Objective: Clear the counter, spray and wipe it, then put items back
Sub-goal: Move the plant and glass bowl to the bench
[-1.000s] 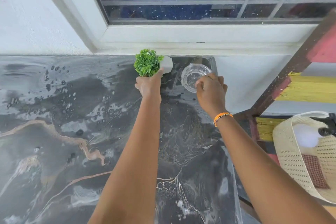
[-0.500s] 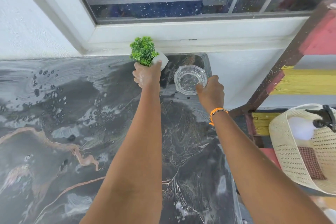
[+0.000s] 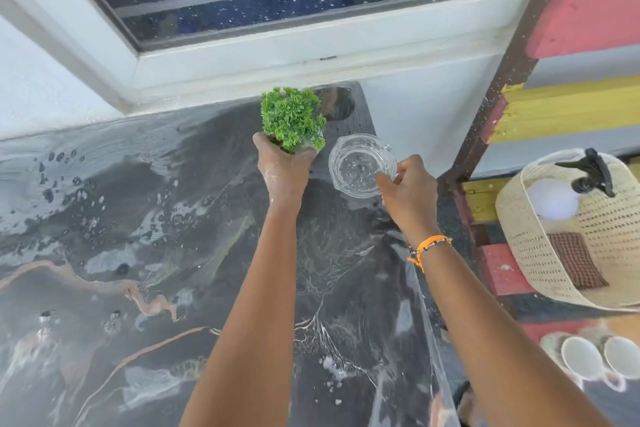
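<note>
A small green potted plant (image 3: 292,120) is held above the far right part of the dark marbled counter (image 3: 138,236). My left hand (image 3: 282,168) grips it from below, and its pot is hidden by my fingers and the leaves. Just to its right is a clear glass bowl (image 3: 358,165), tilted toward me and lifted near the counter's right edge. My right hand (image 3: 408,192) pinches its near rim.
A window and white sill (image 3: 311,45) run along the back. To the right stands a painted wooden shelf (image 3: 554,107). A cream woven basket (image 3: 540,260) holds a spray bottle (image 3: 568,194) and a checked cloth (image 3: 575,260). Two white cups (image 3: 602,357) sit lower right.
Both hands have drawn back from the sill toward me, bringing the plant and the glass bowl along. The bowl is now tilted and further from the wall.
</note>
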### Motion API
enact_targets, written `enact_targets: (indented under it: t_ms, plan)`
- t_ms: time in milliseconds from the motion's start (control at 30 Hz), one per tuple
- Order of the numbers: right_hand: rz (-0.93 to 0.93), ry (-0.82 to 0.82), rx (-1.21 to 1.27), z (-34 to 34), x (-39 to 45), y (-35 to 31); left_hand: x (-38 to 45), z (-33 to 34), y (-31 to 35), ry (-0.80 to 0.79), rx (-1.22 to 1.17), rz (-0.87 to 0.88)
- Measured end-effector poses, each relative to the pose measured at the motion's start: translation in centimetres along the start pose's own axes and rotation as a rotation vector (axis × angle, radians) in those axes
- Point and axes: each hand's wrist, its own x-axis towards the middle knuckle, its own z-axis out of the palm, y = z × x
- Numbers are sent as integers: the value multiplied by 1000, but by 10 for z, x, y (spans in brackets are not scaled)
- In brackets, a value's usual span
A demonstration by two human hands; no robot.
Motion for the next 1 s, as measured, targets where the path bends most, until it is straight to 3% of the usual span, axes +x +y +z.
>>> enact_targets:
  t_ms: [267,533,767,900,1000]
  plan:
    - [53,107,54,-90,-47,81,-128,33,-10,-241,-125,-37]
    - [144,223,1,-236,-115,212,-286,122,-12,-476,94,-114]
    - [382,317,-54,-348,-145,333,-412,215,-19,-694,47,-141]
    - [431,363,-84,-387,-136,385,-456,265,-27,-746,63,-255]
    - [507,343,-120,-403,-122,425,-480,298,-36,-789,192,-146]
